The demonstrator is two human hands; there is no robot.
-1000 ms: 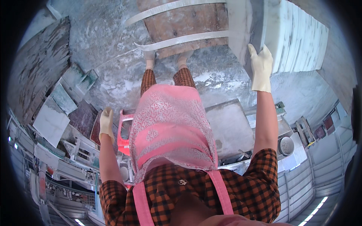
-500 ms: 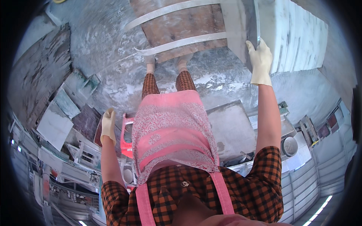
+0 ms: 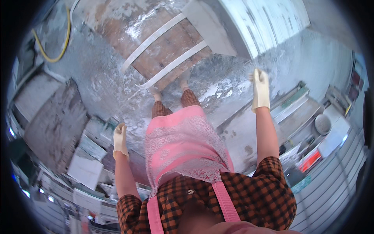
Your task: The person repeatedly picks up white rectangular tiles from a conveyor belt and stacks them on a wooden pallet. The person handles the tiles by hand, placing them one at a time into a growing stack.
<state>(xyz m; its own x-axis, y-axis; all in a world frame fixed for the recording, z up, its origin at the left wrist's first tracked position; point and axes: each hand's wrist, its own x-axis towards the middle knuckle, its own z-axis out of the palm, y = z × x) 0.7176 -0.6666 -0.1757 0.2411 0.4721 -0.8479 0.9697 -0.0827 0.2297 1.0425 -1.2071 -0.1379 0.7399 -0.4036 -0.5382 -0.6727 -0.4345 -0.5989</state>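
The white-painted door (image 3: 269, 19) has swung up and away from the right hand (image 3: 260, 90), which touched its edge half a second ago and now hangs gloved and empty, fingers loosely curled, above the wet concrete floor (image 3: 97, 85). Below the door, a wooden pallet (image 3: 163, 50) with two white slats lies just beyond the feet. The gloved left hand (image 3: 120, 140), fingers curled on nothing, hangs well below the door beside the pink apron (image 3: 183, 148).

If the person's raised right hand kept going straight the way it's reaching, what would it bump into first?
The right hand, in a pale glove, points up and away from the body toward the white corrugated panel. That panel looks like the first thing in its line. Between them only wet grey floor shows, though depth is hard to judge.
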